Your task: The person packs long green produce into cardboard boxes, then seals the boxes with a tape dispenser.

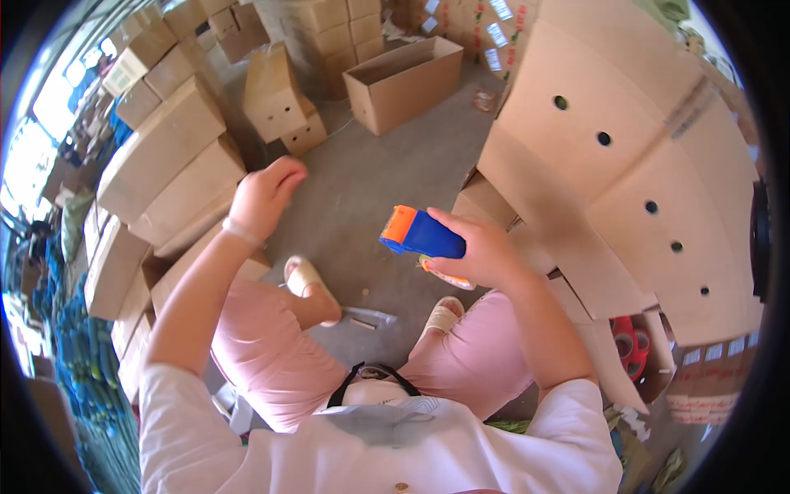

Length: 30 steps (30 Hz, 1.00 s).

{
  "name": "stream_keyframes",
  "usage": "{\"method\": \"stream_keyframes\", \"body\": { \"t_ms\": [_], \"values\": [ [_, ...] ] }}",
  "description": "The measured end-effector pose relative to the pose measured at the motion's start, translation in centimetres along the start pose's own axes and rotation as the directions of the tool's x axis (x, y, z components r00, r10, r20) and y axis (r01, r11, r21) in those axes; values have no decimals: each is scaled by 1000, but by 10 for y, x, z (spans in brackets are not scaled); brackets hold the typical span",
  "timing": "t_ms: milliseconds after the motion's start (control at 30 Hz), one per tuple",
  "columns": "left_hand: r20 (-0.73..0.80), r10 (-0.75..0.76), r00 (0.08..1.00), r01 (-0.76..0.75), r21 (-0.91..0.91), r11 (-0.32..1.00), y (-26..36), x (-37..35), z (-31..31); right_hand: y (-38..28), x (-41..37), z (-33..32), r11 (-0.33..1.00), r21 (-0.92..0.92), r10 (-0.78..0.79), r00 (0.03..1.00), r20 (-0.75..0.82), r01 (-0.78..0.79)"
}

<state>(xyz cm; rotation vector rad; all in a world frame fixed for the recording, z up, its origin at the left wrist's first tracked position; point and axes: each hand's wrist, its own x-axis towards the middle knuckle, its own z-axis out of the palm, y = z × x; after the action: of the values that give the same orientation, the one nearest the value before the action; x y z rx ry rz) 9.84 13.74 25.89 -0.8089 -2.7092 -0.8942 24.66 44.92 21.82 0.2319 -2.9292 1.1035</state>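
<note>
Blue-and-orange tool (428, 236) sits gripped between the thumb and fingers of the right hand (485, 249), its orange end pointing left, away from them. Fingers of the left hand (262, 202) are curled together in a loose fist, well apart from the tool. Right of the right fingers rises a cardboard panel (576, 177) with round holes; beyond both hands' fingers, an open carton (420, 97) stands on the floor (370, 165)

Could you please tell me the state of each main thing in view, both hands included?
Blue-and-orange plastic tool: held up, orange end pointing outward.
Bare right hand: gripping that tool.
Bare left hand: raised, curled, nothing visible in it.
Long brown cardboard box: open at the top.
Large brown cardboard panel with round holes: creased.
Cream sandals: worn.
</note>
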Motion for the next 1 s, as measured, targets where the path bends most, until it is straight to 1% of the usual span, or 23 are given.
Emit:
{"method": "stream_keyframes", "body": {
  "t_ms": [67,100,133,167,200,233,267,333,400,433,467,533,567,633,667,700,733,767,800,867,900,933,1000],
  "values": [
    [155,-18,988,11,42,999,2,33,23,5,3,0,1000,-10,-21,1000,17,21],
    [187,70,980,-89,91,992,-16,52,43,11,5,4,995,-53,-88,996,-11,88],
    [253,44,967,-79,132,988,-20,70,56,11,8,4,995,-48,-89,996,15,89],
    [308,6,951,-46,124,991,-29,89,72,6,11,2,990,-125,-54,996,69,62],
    [328,7,945,-54,136,989,-43,108,92,5,16,3,978,-206,-15,993,121,40],
    [344,7,939,-60,143,988,-53,125,109,12,19,8,980,-180,-64,993,101,81],
    [353,-20,935,-25,123,992,-61,142,126,16,25,10,979,-186,-61,989,132,85],
    [357,-52,933,23,87,996,-74,175,158,25,38,10,993,-116,19,984,178,2],
    [275,-56,960,-21,270,963,-93,210,192,37,55,14,988,-150,52,978,201,-22],
    [351,-125,928,15,299,954,-96,233,201,41,63,12,985,-163,88,966,242,-49],
    [367,-121,922,15,280,960,-108,253,218,44,69,12,981,-176,132,951,281,-85],
    [214,-68,975,-51,507,861,-127,294,252,57,79,13,973,-181,189,942,277,-142],
    [230,-51,972,-70,490,869,-134,313,267,60,85,11,968,-175,222,936,275,-179],
    [180,-152,972,0,644,765,-144,353,292,65,93,9,956,-154,283,927,246,-251],
    [179,-195,964,30,658,753,-150,373,304,70,94,11,952,-145,294,934,204,-268],
    [164,-175,971,-1,733,680,-166,389,324,73,95,13,949,-119,309,935,172,-292],
    [184,-183,966,-14,741,672,-172,404,330,75,98,14,944,-96,326,935,142,-315],
    [163,-204,965,14,748,664,-178,415,336,75,101,15,936,-105,347,929,128,-335],
    [93,-183,979,81,642,762,-196,429,350,75,104,17,923,-125,379,918,120,-365],
    [148,-211,966,66,650,757,-197,435,345,80,109,24,919,-137,388,906,167,-368],
    [184,-183,966,19,653,757,-194,435,342,83,111,25,916,-143,395,903,168,-374],
    [219,-159,963,-26,660,751,-194,434,339,86,112,27,907,-143,420,882,214,-397],
    [283,-53,958,-149,645,750,-199,427,343,90,118,31,905,-136,426,863,271,-404]
  ]
}}
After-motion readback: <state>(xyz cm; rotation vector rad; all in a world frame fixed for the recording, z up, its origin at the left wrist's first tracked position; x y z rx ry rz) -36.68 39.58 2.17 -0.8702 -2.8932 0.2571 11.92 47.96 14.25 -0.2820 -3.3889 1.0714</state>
